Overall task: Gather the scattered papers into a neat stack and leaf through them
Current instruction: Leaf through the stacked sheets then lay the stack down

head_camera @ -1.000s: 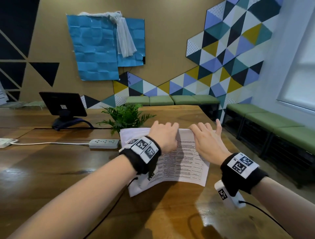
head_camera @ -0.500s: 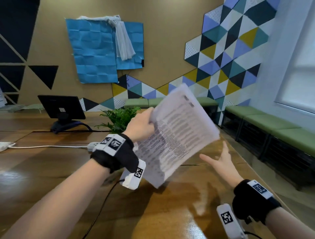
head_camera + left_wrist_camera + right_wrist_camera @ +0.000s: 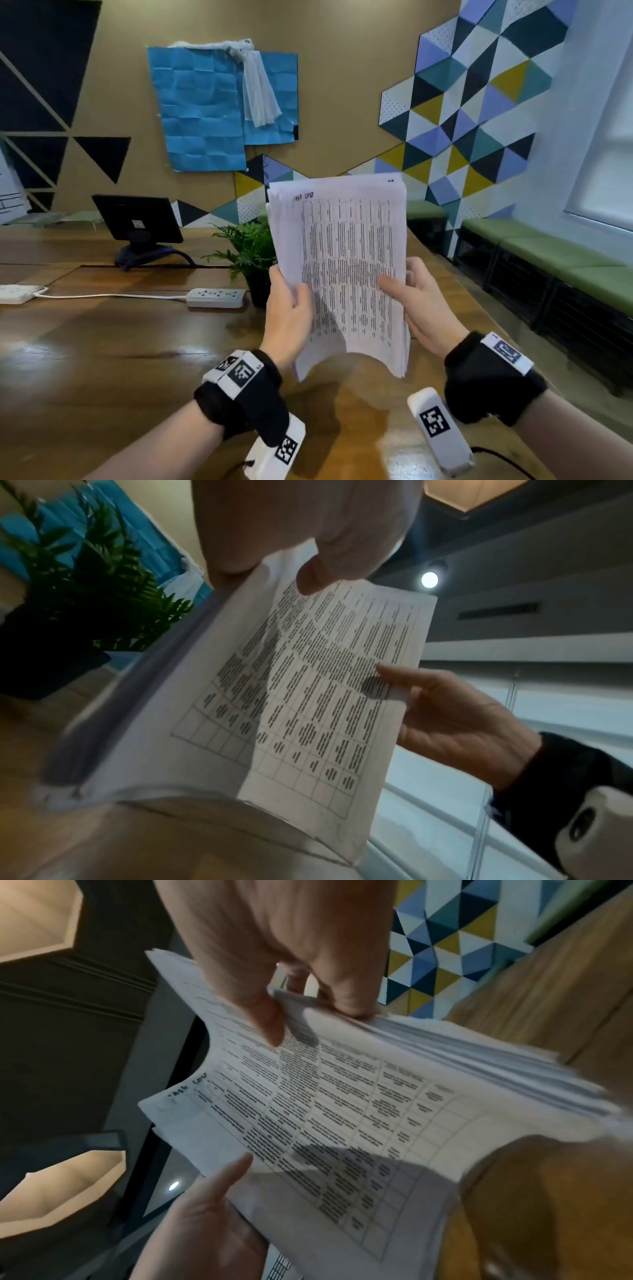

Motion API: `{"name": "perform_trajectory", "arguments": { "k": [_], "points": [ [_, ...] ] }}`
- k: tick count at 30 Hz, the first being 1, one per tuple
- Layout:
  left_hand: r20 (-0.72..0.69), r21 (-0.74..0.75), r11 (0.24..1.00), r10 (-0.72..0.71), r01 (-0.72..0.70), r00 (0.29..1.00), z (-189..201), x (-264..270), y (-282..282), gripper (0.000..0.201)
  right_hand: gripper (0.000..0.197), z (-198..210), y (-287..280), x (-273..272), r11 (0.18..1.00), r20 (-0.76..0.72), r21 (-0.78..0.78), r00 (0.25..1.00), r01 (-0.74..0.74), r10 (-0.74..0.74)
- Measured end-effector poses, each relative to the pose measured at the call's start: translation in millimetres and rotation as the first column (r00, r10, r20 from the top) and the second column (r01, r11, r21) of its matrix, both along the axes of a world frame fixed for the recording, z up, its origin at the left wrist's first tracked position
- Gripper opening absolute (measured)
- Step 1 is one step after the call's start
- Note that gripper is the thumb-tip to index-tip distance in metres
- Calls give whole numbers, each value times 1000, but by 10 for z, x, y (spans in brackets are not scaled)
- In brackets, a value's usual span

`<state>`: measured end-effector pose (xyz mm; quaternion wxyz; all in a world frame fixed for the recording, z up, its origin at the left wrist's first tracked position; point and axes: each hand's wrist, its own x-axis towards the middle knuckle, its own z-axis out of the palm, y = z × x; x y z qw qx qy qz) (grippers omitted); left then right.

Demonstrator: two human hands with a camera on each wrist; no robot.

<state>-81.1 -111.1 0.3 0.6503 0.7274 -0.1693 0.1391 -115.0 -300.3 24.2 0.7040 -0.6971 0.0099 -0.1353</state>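
I hold paper stack (image 3: 346, 274) upright above wooden table (image 3: 102, 342), potted plant (image 3: 250, 250) at 10 o'clock. Left hand (image 3: 289, 308) clamps left edge; right hand (image 3: 418, 305) pinches right. Risk: sagging bottom sheets slip, fan out.

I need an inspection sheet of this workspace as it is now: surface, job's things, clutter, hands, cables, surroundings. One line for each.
Surface: wooden table, glossy, with light reflections.
Job's things: paper stack held upright above the table, printed table facing the person, lower edge curling.
Clutter: potted plant, monitor on its stand, two power strips.
Hands: left hand grips the stack's left edge; right hand holds the right edge, thumb on the front sheet.
Cables: white cord between the power strips; a dark cable at the right wrist device.
Surroundings: blue paper sheets and coloured triangle panels on the wall, green benches at right.
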Motion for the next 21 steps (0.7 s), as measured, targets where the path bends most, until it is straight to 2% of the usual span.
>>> {"name": "perform_trajectory", "arguments": {
  "k": [2,5,8,10,13,15,17,19,21],
  "points": [
    [8,10,1000,-8,8,1000,-66,-38,25,35,33,-55,29,-22,999,-19,28,1000,-23,23],
    [-11,-17,1000,-15,14,1000,-153,-12,86,36,49,-103,16,-38,999,13,12,999,-39,39],
    [16,-34,999,-18,19,1000,-138,38,126,37,51,-82,-21,-15,995,87,-35,992,92,-89],
    [54,-34,999,-15,17,998,-95,76,142,39,58,-51,-41,7,966,201,-132,961,221,-192],
    [176,2,1000,26,-27,984,-4,89,149,61,75,28,-26,2,830,431,-375,870,413,-238],
    [311,63,993,71,-95,948,52,100,142,77,75,91,-4,-6,680,545,-524,816,513,-195],
    [453,136,971,116,-197,884,74,128,139,82,72,117,19,-10,554,594,-614,792,562,-145],
    [546,174,951,122,-255,829,117,105,155,79,61,121,19,-28,498,585,-653,798,570,-147],
    [602,227,928,103,-294,791,144,109,187,73,48,113,-4,-25,491,574,-656,801,574,-169]
  ]
}}
